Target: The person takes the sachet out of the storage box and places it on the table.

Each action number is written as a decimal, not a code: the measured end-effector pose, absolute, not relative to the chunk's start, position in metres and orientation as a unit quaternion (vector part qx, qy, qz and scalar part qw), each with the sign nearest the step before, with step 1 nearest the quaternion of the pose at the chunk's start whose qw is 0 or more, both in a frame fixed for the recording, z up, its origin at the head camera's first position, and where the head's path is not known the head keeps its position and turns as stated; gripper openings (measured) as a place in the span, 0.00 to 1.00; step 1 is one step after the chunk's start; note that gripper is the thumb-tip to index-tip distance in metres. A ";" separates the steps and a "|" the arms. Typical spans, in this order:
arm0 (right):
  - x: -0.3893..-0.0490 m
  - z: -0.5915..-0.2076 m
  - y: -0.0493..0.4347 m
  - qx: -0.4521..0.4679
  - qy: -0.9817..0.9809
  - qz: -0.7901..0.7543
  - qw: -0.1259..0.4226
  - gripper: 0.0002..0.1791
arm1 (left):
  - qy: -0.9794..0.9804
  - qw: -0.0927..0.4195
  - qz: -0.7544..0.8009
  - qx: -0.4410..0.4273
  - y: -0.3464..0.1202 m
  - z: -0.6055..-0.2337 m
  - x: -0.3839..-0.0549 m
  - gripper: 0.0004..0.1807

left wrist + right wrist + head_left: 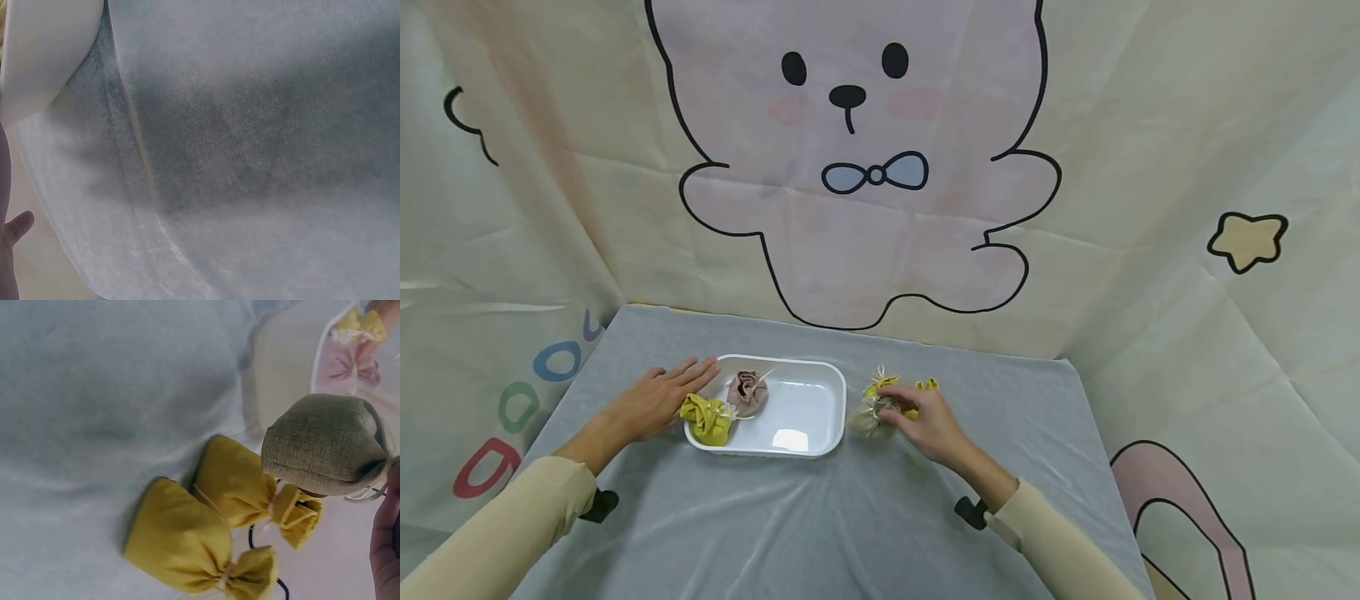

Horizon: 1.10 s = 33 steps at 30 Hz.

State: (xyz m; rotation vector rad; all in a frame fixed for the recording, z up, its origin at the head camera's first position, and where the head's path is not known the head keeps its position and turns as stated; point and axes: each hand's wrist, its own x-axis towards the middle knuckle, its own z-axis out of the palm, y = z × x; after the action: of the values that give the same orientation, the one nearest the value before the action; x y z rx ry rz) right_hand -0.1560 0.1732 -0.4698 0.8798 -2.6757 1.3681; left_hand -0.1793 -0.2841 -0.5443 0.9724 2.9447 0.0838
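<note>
My right hand (928,425) pinches the gathered neck of an olive-brown drawstring pouch (325,444), its full bottom hanging out to the left of the fingers, just right of a white tray (805,408). Under it on the cloth lie two yellow drawstring pouches, a nearer one (178,537) and a farther one (231,481). Fairly straight fingers of my left hand (666,400) rest along the tray's left end. Inside the tray's left part sit a yellow pouch (707,425) and a mauve pouch (748,393), side by side. The left wrist view catches just the tray's outer wall (50,56) and a fingertip.
A grey-blue cloth (820,517) with soft folds covers the table. Behind it hangs a pale fabric backdrop (1112,208) with a printed bear. The table's back edge meets this backdrop, and more printed fabric stands at both sides.
</note>
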 end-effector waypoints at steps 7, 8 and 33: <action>-0.155 -0.493 0.174 0.258 -0.868 0.424 -0.011 0.17 | 0.950 0.021 0.027 0.309 -0.285 -0.544 -0.178 0.42; -0.155 -0.497 0.174 0.255 -0.870 0.422 -0.014 0.17 | 0.951 0.022 0.027 0.308 -0.285 -0.544 -0.178 0.42; -0.171 -0.508 0.173 0.247 -0.905 0.346 -0.020 0.18 | 0.951 0.025 0.039 0.305 -0.284 -0.546 -0.178 0.41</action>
State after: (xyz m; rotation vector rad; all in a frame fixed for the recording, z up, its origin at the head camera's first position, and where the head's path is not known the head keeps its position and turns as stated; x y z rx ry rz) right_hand -0.1713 0.1731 -0.5084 0.7856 -2.8792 1.1007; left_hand -0.1781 -0.2844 -0.5458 0.9448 2.9422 0.1194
